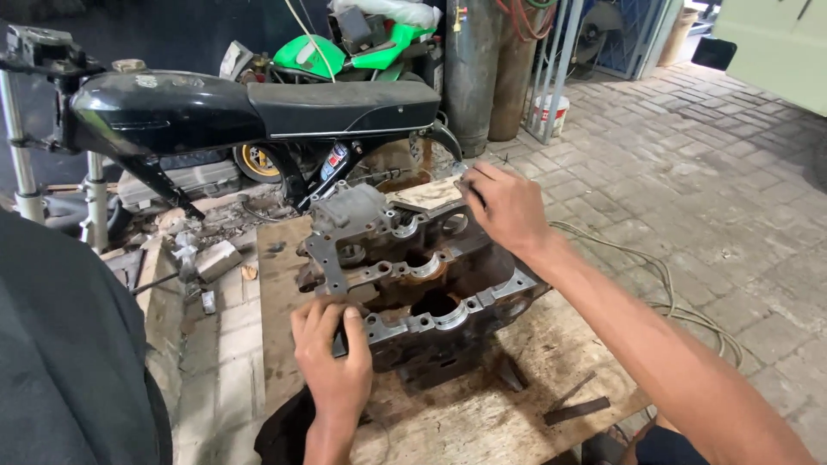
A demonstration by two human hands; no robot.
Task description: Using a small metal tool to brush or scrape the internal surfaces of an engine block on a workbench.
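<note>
Head cam: left hand [334,355] curled tight over the near edge of the engine case [413,275], right hand [504,207] gripping its far edge, fingers bent.

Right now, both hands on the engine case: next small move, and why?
Probably lift or tip the engine case slightly off the wooden board: left hand grips its near edge, right hand its far edge, on opposite sides.
</note>
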